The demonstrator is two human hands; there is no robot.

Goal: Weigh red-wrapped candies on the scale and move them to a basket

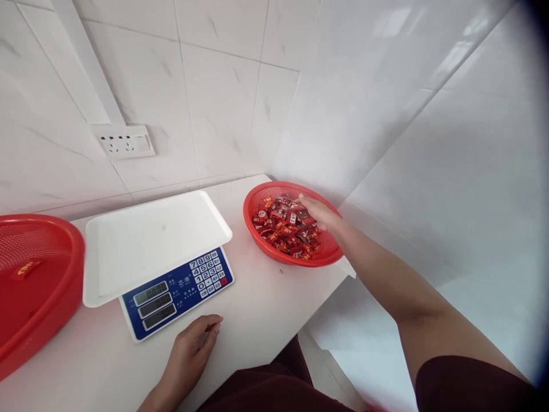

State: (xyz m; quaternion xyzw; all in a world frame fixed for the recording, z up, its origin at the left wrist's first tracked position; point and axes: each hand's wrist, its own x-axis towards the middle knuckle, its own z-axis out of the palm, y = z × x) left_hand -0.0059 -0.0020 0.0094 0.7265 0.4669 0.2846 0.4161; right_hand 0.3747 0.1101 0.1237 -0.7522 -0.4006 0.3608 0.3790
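My right hand (318, 213) reaches into a red mesh basket (257, 199) at the counter's far right corner and lies on a heap of red-wrapped candies (283, 226); its fingers curl down into the pile, so what they hold is hidden. My left hand (193, 343) rests on the white counter near its front edge, fingers loosely curled, holding nothing, just in front of the digital scale (180, 292). The scale has a blue keypad panel and a bare white weighing tray (150, 240).
A second red basket (38, 274) sits at the left edge with one red wrapper inside. A wall socket strip (124, 142) is mounted on the tiled wall behind the scale. The counter (266, 303) ends at the right, beside the candy basket.
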